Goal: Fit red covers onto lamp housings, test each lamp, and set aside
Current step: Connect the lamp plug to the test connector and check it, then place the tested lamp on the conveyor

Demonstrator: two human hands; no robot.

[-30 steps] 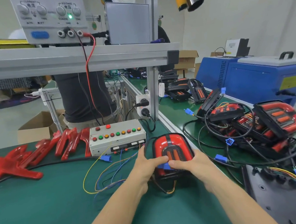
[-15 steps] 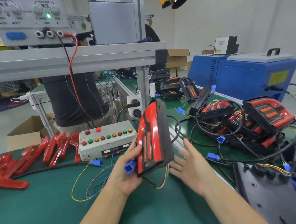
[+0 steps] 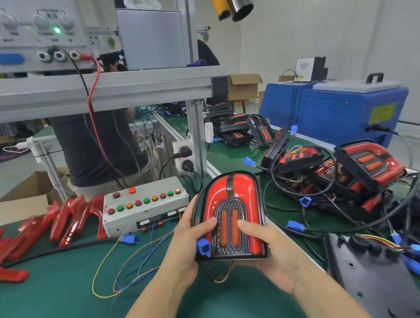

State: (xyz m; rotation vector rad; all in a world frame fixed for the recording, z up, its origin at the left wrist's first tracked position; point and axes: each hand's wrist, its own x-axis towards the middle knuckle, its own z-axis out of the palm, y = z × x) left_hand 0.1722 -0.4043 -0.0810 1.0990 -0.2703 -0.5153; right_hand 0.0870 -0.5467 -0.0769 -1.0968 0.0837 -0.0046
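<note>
A lamp (image 3: 232, 207) with its red cover on a black housing is held up above the green table, face toward me. My left hand (image 3: 190, 244) grips its left edge, thumb on the face. The lamp's blue connector (image 3: 204, 247) sits at that hand's fingers. My right hand (image 3: 272, 251) cradles the lower right corner, thumb on the face. Loose wires hang under the lamp. A grey test box (image 3: 145, 205) with coloured buttons stands just behind. Loose red covers (image 3: 66, 221) lie to the left.
A pile of assembled lamps (image 3: 341, 174) with black cables and blue plugs fills the right side. A black housing (image 3: 376, 278) lies at the lower right. A power supply (image 3: 28, 35) sits on the aluminium shelf above. A person (image 3: 98, 146) stands behind the bench. A blue machine (image 3: 337, 110) is at back right.
The lamp lay flat on the table, was lifted and turned edge-on in the left hand, and now faces me with both hands gripping it.
</note>
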